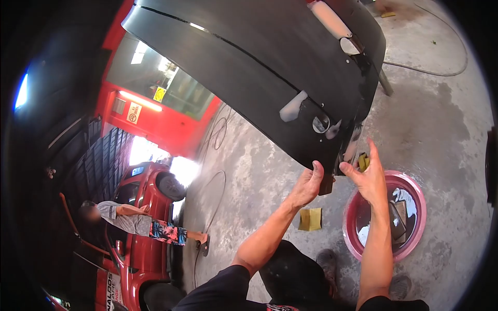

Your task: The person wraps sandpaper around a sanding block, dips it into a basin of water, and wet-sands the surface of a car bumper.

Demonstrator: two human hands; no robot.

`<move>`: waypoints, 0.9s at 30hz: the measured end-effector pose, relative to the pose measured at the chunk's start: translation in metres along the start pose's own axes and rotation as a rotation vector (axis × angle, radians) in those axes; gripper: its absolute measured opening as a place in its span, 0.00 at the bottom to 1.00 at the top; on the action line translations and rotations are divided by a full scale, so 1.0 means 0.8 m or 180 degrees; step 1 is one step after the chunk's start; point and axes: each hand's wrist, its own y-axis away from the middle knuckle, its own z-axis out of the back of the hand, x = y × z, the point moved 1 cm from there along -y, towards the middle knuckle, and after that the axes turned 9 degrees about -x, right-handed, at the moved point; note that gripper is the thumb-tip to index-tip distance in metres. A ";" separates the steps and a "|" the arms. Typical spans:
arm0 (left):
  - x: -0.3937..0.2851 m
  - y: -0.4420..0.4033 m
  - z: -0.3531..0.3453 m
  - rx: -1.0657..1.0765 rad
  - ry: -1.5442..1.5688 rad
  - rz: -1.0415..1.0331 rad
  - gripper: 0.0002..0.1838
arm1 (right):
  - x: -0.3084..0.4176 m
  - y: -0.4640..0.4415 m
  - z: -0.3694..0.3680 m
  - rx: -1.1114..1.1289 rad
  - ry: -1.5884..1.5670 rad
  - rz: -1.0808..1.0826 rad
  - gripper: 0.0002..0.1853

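Note:
A large black car panel (249,46), with pale sanded patches and round holes, fills the upper middle of the head view. My left hand (307,187) grips its lower corner, thumb in front and the other fingers mostly hidden behind. Beside that corner, my right hand (369,181) is open, its thumb near the panel edge and its fingers stretched upward. A small yellowish piece (364,161) shows between thumb and fingers; whether the hand touches it cannot be made out.
On the floor are a folded yellow sheet (310,219) and a pink basin (348,228) of water with dark blocks inside. Hoses (222,194) run over the concrete. At left, a person (132,220) stands by a red vehicle (148,207). A support leg (385,83) shows beyond the panel.

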 end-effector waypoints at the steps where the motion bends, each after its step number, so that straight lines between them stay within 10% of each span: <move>1: 0.002 -0.001 0.001 -0.0005 0.0003 0.0001 0.42 | 0.000 0.002 0.003 0.0193 0.0042 -0.0134 0.60; 9: -0.011 0.004 -0.008 0.0178 0.0112 -0.0426 0.53 | -0.004 0.004 0.015 0.0563 -0.0129 0.0304 0.65; 12: 0.011 -0.008 -0.003 0.0195 0.0136 -0.0423 0.54 | 0.006 0.001 0.020 0.0616 -0.0330 -0.0514 0.67; 20: 0.005 -0.004 0.007 0.0203 0.0138 -0.0470 0.57 | -0.008 0.013 0.018 0.0526 0.1273 0.0213 0.61; 27: 0.072 -0.056 0.037 0.0706 -0.1064 -0.0708 0.49 | -0.031 -0.016 0.067 -0.0038 0.0510 -0.0215 0.17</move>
